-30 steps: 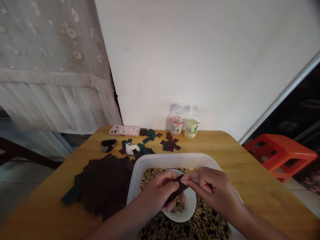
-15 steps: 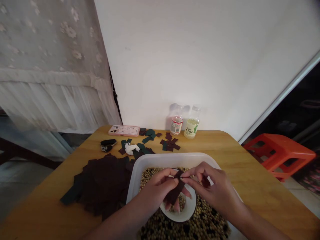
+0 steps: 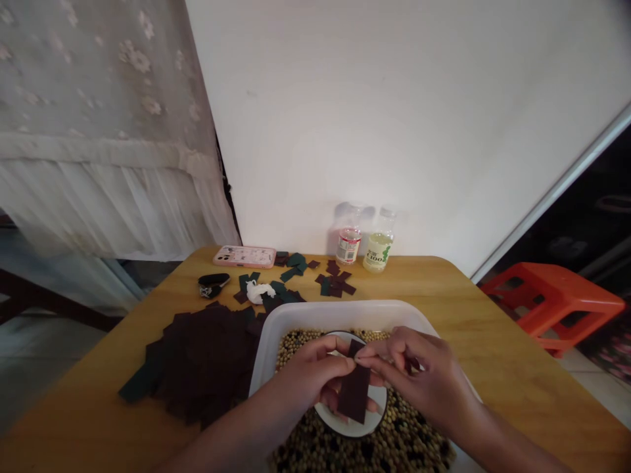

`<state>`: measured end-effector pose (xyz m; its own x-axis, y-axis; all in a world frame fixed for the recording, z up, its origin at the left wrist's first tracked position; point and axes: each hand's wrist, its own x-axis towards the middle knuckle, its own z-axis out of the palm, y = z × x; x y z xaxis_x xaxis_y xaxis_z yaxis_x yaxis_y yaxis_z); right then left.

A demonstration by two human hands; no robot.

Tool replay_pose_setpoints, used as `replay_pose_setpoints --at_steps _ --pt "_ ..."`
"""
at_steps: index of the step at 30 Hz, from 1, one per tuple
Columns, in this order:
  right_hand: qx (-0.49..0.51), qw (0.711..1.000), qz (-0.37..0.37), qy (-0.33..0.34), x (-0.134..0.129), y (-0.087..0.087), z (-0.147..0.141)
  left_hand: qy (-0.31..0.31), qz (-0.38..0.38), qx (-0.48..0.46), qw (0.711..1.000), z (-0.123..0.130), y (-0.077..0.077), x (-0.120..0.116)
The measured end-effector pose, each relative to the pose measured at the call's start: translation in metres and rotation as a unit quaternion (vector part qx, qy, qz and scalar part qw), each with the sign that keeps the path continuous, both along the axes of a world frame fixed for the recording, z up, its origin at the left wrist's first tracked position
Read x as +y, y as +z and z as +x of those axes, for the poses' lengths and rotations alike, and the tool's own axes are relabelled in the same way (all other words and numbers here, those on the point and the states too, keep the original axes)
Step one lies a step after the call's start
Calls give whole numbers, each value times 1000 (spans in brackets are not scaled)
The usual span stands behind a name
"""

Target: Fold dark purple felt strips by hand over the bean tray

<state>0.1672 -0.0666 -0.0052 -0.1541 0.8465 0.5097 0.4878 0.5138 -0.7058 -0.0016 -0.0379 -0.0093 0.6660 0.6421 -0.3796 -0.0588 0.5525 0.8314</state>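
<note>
Between my hands is a dark maroon rectangular strip [image 3: 353, 394], cloth or leather by its look. My left hand [image 3: 323, 364] grips it with the thumb on top and the fingers beneath. My right hand [image 3: 419, 364] pinches thumb and forefinger together at the strip's upper edge; whatever small thing may be in that pinch is too small to name. A dark bit shows under its curled fingers. Below them a white bowl [image 3: 352, 428] sits on small tan and black beads [image 3: 409, 440] in a white plastic tub [image 3: 269, 335].
A heap of dark strips [image 3: 207, 361] covers the table's left side. Behind it lie a phone [image 3: 244, 257], a black strap [image 3: 213, 285], crumpled white plastic [image 3: 259, 292] and small scraps [image 3: 336, 281]. Two bottles [image 3: 377, 246] stand by the wall. An orange stool [image 3: 562, 302] is at the right.
The strip has turned more upright and flatter to view, its lower end shifting right. My left fingers have moved beneath it. My right hand stays pinched at its upper edge.
</note>
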Motion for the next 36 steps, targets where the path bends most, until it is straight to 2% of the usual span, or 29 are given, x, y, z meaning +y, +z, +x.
replay_pose_setpoints --at_steps 4,8,12,17,22,28,36 --pt "-9 999 42 -27 0 2 0 -4 5 -9 1000 0 -1 0" --pt "-38 997 73 4 0 2 0 -5 4 -7 1000 0 -2 0" --pt "-25 998 63 -14 1 1 0 -3 19 -7 1000 -1 -1 0" --pt "-55 996 70 23 1 -1 1 -2 15 3 1000 -3 3 -3" --pt "-35 998 58 -13 1 -2 3 -7 6 4 1000 -3 5 -3" --pt "-78 994 68 41 1 5 -1 40 9 29 999 -3 0 -1" --pt "-74 994 72 30 0 6 0 36 18 26 999 -1 -1 0"
